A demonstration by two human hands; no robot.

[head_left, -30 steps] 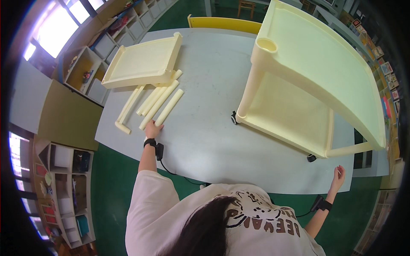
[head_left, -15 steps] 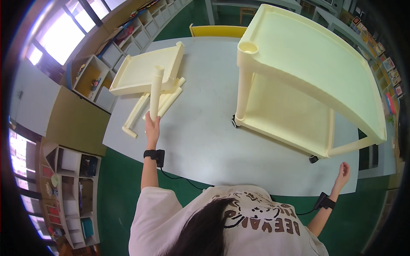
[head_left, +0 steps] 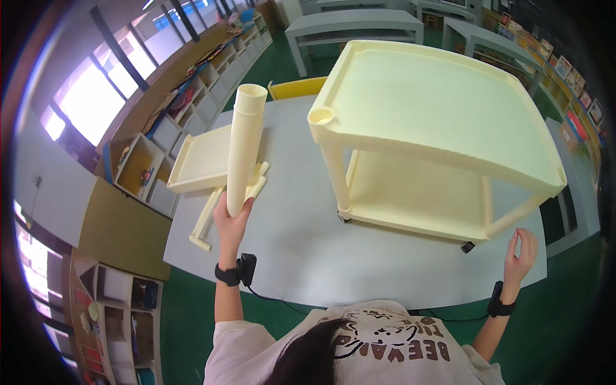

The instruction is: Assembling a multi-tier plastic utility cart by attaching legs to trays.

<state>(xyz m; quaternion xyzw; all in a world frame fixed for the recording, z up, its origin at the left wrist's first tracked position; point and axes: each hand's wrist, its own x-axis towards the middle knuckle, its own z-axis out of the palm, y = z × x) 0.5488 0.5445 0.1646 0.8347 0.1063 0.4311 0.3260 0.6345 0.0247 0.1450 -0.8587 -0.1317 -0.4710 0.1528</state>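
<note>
My left hand [head_left: 232, 221] is closed round the lower end of a cream plastic tube [head_left: 245, 151], held upright above the table with its hollow end on top. Behind it on the table lies a small cream tray [head_left: 204, 154], partly hidden by the tube. Several cream rods [head_left: 204, 221] lie by that tray, one with a bent end. To the right stands a two-tier cream cart [head_left: 423, 96] on small black casters, with a round socket [head_left: 322, 116] at its top left corner. Near the cart's right post, my right hand [head_left: 521, 253] is raised, fingers loosely bent, holding nothing visible.
The parts rest on a pale grey table [head_left: 301, 256]. A yellow chair back [head_left: 298, 88] shows at its far edge. White shelves [head_left: 119, 321] stand to the left, with grey tables [head_left: 353, 25] behind. Cables trail from the black wrist bands [head_left: 239, 269].
My left hand has raised the tube, which now looks larger and higher. My right hand has shifted slightly, staying by the cart's right side. The whole view has tilted up toward the room.
</note>
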